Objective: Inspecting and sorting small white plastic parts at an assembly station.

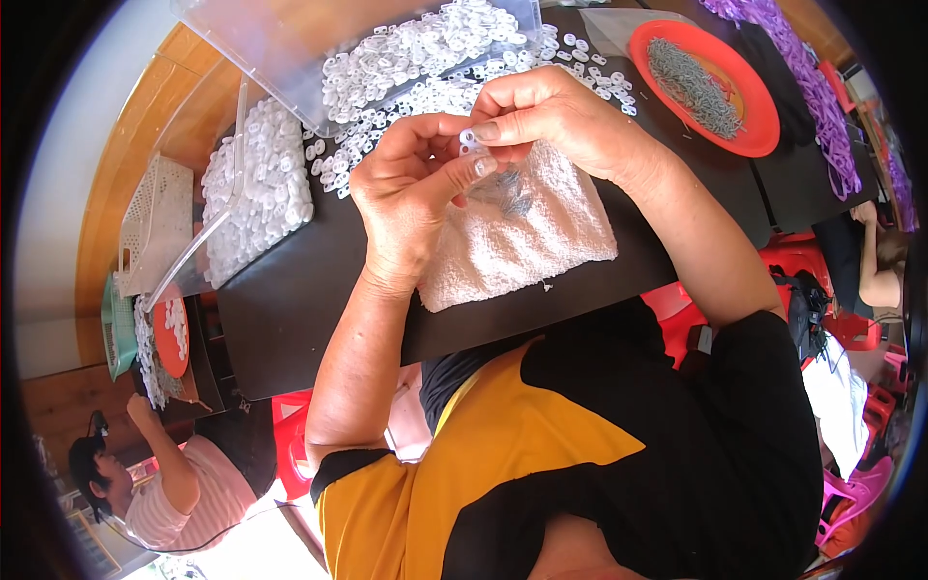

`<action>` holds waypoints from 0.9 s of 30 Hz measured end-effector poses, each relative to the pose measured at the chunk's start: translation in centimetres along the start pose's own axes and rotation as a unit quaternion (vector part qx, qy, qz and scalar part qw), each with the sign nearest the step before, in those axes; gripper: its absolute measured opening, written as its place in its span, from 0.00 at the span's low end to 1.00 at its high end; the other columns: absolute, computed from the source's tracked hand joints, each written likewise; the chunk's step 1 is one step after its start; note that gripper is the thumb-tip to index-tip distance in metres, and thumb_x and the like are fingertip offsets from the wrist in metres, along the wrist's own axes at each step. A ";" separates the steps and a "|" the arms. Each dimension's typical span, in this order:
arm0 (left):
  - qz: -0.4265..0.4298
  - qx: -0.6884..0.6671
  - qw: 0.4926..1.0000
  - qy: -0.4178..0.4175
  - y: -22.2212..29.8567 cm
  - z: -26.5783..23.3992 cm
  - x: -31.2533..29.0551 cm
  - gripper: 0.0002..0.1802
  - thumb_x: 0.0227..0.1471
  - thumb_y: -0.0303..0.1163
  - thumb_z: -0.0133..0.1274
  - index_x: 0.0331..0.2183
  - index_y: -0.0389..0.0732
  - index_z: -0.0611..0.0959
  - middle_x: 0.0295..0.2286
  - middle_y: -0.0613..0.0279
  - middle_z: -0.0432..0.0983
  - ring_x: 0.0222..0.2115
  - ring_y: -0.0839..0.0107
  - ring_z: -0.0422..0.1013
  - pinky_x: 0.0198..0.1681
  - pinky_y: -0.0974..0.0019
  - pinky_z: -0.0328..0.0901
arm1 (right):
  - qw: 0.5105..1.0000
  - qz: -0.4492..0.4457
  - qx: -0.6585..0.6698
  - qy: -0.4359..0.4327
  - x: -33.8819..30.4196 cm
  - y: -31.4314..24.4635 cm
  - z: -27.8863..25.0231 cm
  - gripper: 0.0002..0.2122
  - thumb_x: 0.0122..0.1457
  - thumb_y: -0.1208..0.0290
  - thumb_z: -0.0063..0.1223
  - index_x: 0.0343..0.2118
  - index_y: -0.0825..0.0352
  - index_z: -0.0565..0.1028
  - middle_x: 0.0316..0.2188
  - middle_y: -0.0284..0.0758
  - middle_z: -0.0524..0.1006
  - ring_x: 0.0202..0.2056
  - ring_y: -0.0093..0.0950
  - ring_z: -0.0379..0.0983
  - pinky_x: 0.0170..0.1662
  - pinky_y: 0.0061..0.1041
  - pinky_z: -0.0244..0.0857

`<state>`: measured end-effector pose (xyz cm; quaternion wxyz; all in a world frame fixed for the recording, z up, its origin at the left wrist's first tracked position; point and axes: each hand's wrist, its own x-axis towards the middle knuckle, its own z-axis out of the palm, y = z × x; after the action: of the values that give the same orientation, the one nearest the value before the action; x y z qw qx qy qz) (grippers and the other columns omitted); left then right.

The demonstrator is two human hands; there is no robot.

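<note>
Over the table, my left hand point(404, 193) has a small white oval plastic piece with two holes point(468, 141) pinched at its fingertips. My right hand point(561, 116) meets it from the other side, its thumb and forefinger closed against the same piece. Whether a smaller part is between the right fingertips is hidden. Below both hands lies a folded cream towel point(527, 256), with a small heap of thin grey metal screws or pins point(512, 198) on it.
Loose white pieces point(425, 58) spill from a clear plastic bin point(280, 48) behind my hands. Another clear container of white pieces point(256, 184) stands left. A red plate point(764, 130) of grey metal pins point(691, 87) sits right, near purple strips point(807, 77). A co-worker point(184, 483) sits lower left.
</note>
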<state>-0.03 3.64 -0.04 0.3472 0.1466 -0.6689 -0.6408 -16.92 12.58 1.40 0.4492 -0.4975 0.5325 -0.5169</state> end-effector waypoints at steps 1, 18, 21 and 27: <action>0.001 0.001 1.000 -0.004 0.0 -0.1 0.0 0.13 0.45 0.16 0.60 0.36 0.31 0.80 0.25 0.59 0.78 0.24 0.78 0.72 0.21 0.77 0.65 | 1.000 -0.002 -0.001 -0.002 0.0 0.0 0.0 0.10 0.59 0.68 0.55 0.29 0.71 0.76 0.22 0.27 0.73 0.26 0.14 0.67 0.32 0.15 0.60; -0.037 -0.050 0.998 0.012 -0.4 -0.5 0.3 0.13 0.44 0.15 0.61 0.36 0.33 0.82 0.24 0.68 0.75 0.20 0.85 0.66 0.19 0.80 0.61 | 0.997 -0.039 -0.021 0.057 -0.2 0.4 0.9 0.09 0.59 0.69 0.54 0.29 0.70 0.76 0.23 0.28 0.75 0.27 0.17 0.73 0.33 0.16 0.64; -0.036 -0.031 0.999 0.008 -0.5 -0.6 0.2 0.12 0.44 0.15 0.60 0.35 0.34 0.82 0.23 0.67 0.75 0.19 0.85 0.66 0.19 0.81 0.60 | 0.997 -0.045 -0.037 0.042 -0.1 0.6 0.7 0.08 0.59 0.69 0.54 0.29 0.70 0.76 0.23 0.28 0.75 0.27 0.17 0.73 0.33 0.16 0.64; -0.033 -0.051 0.998 0.017 -0.2 -0.4 0.4 0.12 0.44 0.14 0.60 0.34 0.33 0.82 0.22 0.66 0.75 0.18 0.84 0.66 0.18 0.80 0.59 | 0.998 -0.014 -0.001 0.057 -0.1 0.3 1.0 0.07 0.60 0.71 0.53 0.30 0.70 0.77 0.23 0.28 0.75 0.27 0.18 0.73 0.31 0.15 0.63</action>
<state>-0.06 3.05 -0.20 0.3446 0.1614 -0.6242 -0.6823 -15.91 12.61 1.04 0.4105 -0.4755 0.5508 -0.5496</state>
